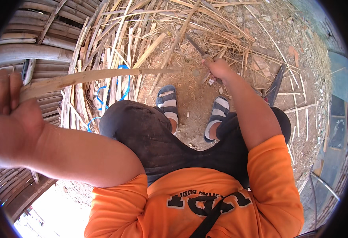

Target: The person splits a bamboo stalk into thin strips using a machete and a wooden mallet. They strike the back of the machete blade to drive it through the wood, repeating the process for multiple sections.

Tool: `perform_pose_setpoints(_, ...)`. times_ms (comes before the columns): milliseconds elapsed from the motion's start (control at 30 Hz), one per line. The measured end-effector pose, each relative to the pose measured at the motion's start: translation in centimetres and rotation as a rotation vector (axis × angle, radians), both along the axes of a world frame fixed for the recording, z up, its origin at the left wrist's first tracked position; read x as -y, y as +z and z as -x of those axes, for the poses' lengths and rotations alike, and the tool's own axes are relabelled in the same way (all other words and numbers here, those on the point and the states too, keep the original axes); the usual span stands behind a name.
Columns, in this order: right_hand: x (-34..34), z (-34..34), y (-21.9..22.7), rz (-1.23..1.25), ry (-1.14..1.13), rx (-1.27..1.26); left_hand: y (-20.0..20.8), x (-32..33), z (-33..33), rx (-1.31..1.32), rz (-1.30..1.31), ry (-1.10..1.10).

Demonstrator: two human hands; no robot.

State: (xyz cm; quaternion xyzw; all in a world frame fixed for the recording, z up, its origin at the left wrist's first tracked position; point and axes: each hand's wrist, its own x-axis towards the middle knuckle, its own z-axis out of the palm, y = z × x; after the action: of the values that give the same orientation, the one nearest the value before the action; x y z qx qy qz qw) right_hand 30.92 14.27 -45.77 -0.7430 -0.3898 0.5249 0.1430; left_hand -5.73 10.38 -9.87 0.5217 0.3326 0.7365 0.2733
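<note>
While wearing an orange short-sleeved shirt [205, 178] at six o'clock, crossed by a black strap [207, 222], holds the left hand [13, 123] out at nine o'clock, clamped round the broad end of a flat bamboo strip [83, 78]. Points this strip inward from nine o'clock, nearly level, narrowing to a thin tip just above the middle of the view. Bends both knees, in dark trousers [142, 123], to either side of the centre. Reaches up with the right hand [220, 71] at one o'clock, closed tightly on the handle of a knife [195, 45], mostly hiding that handle. Aims the dark blade up toward twelve o'clock, past the tip of the strip and apart from it in this view. Plants both feet, in dark sandals [167, 100] over pale socks, on a dirt floor [194, 127], at eleven and three o'clock near the centre. Has a blue band [128, 84] looped at ten o'clock, against a heap of long split slats [114, 39] spreading toward eleven. Has loose straw [229, 23] farther out at one o'clock. Faces stacked bamboo poles [31, 53] beyond the heap at ten o'clock, and blue-grey panels [338, 123] at the far edge, three o'clock.
</note>
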Motion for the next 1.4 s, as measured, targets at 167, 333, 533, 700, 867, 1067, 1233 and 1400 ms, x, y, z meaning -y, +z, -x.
perform_pose_setpoints(167,0.5,1.1,4.9,-0.010,-0.110,-0.138,-2.0,-2.6,-3.5,-0.005,0.014,0.421)
perform_pose_setpoints(333,2.4,3.3,5.6,-0.029,-0.170,-0.402,-1.8,-2.8,-4.0,0.012,0.027,0.453)
perform_pose_setpoints(533,7.5,7.9,3.7,0.091,-0.212,-0.362,-1.8,-2.8,-2.7,0.096,0.069,0.530)
perform_pose_setpoints(700,8.0,6.7,3.7,0.181,-0.238,-0.610,-2.1,-2.6,-1.2,0.057,0.109,0.644)
perform_pose_setpoints(867,8.1,6.9,3.1,0.128,-0.177,-0.502,-3.0,-3.6,-0.5,0.096,0.078,0.653)
perform_pose_setpoints(1067,9.5,7.2,0.2,-0.056,0.140,0.134,-2.6,-3.0,-1.0,0.098,0.090,0.559)
perform_pose_setpoints(1233,10.0,6.5,-2.5,-0.028,0.166,0.270,-2.5,-2.8,-3.5,0.125,0.132,0.620)
perform_pose_setpoints(1400,8.3,7.0,-2.1,0.038,0.247,0.301,-2.9,-3.1,-2.3,0.032,0.100,0.545)
